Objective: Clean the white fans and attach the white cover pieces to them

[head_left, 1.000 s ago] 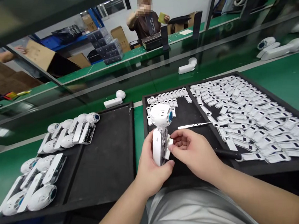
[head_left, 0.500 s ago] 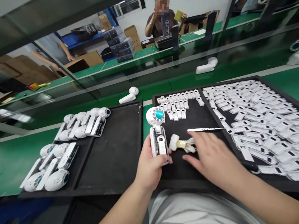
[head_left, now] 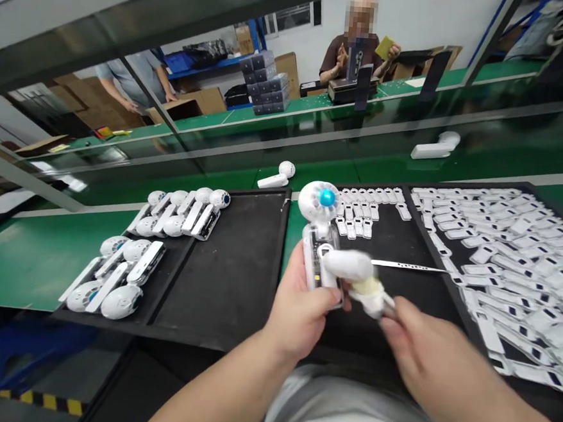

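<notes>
My left hand [head_left: 298, 312] is closed round the handle of a white device [head_left: 318, 204] with a round vented head and a teal centre. The device stands upright, and its handle front shows exposed inner parts. In my right hand [head_left: 412, 336], fingers pinch the tail of a white cloth dabber [head_left: 349, 265] bound with yellowish tape. The dabber's blurred, rounded end is in front of the handle; whether it touches cannot be told. Behind it, a thin white strip with dark marks [head_left: 407, 266] lies on the black tray [head_left: 390, 238].
Many white covers [head_left: 499, 265] fill the tray's right side. To the left, another black tray [head_left: 230, 259] holds several similar devices [head_left: 121, 302]. Two more lie beyond: one device [head_left: 277, 175] and another [head_left: 435, 146]. Across the bench are a co-worker [head_left: 355, 55] and stacked boxes [head_left: 266, 84].
My right hand has picked the cloth dabber up from the tray and brought it left to the device. My left hand still holds the device. The camera view has shifted.
</notes>
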`<state>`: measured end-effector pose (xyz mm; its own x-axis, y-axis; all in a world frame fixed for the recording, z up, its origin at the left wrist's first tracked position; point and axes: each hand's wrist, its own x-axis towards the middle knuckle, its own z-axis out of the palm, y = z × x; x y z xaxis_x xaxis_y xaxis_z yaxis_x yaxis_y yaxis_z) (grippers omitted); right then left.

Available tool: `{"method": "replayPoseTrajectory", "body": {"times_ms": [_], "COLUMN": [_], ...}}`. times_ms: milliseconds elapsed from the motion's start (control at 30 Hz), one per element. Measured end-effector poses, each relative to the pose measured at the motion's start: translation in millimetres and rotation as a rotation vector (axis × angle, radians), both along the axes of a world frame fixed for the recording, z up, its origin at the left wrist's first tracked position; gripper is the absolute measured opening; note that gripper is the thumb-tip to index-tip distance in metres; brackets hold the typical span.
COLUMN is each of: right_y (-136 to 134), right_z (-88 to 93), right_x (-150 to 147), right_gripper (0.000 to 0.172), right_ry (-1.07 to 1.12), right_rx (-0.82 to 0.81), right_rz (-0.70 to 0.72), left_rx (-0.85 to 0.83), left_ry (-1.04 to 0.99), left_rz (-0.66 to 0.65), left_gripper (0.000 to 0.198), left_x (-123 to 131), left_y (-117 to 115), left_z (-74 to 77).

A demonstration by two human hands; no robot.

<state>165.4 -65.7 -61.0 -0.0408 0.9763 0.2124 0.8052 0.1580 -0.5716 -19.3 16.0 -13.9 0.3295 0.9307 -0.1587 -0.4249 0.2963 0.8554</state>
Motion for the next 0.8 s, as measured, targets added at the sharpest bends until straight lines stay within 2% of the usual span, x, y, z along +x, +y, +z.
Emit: {"method": "replayPoseTrajectory", "body": {"times_ms": [167,267,333,433,500,567,667,733,800], "right_y": [7,3,2,7,11,14,17,23,38], "right_z": [-1.1,2.8,4.6,-0.6,-11.0,-23.3,-32.7,-27.8,-16.1], "right_x": [-14,-7,2,17,23,25,20,17,16], "right_gripper": [0.037,0.034,0.032,0.033,0.035,0.036,0.036,0.037,0.037], "right_ry": [0.043,0.098,0.124,0.009,-0.132,-0.235,-0.295,-0.284,-0.265], "right_rx": [-0.104,-0.025,0.056,0.108,0.070,-0.012,-0.142,-0.191,-0.198], "right_rz": [0.092,0.089,0.045,-0.051,-0.086,-0.104,-0.103,-0.080,-0.058], "left_rx": [-0.079,-0.050,-0.054,-0.072,-0.078,-0.070,-0.026,0.020,0.091], "left_ry": [-0.055,-0.068,-0.050,-0.010,0.034,0.150,0.343,0.439,0.570], "left_rz": [-0.004,0.038,0.062,0.051,0.055,0.106,0.212,0.264,0.306], "left_gripper": [0.051,0.056,0.053,0.045,0.048,0.051,0.046,0.038,0.038], "left_x": [-1,-9,-15,-21,-25,-29,-40,-51,-64], "left_y": [-4,-4,-4,-1,6,23,71,115,158], "left_z": [-8.1,-9.1,-6.1,-2.3,-4.0,-8.7,-11.8,-4.4,10.8]}}
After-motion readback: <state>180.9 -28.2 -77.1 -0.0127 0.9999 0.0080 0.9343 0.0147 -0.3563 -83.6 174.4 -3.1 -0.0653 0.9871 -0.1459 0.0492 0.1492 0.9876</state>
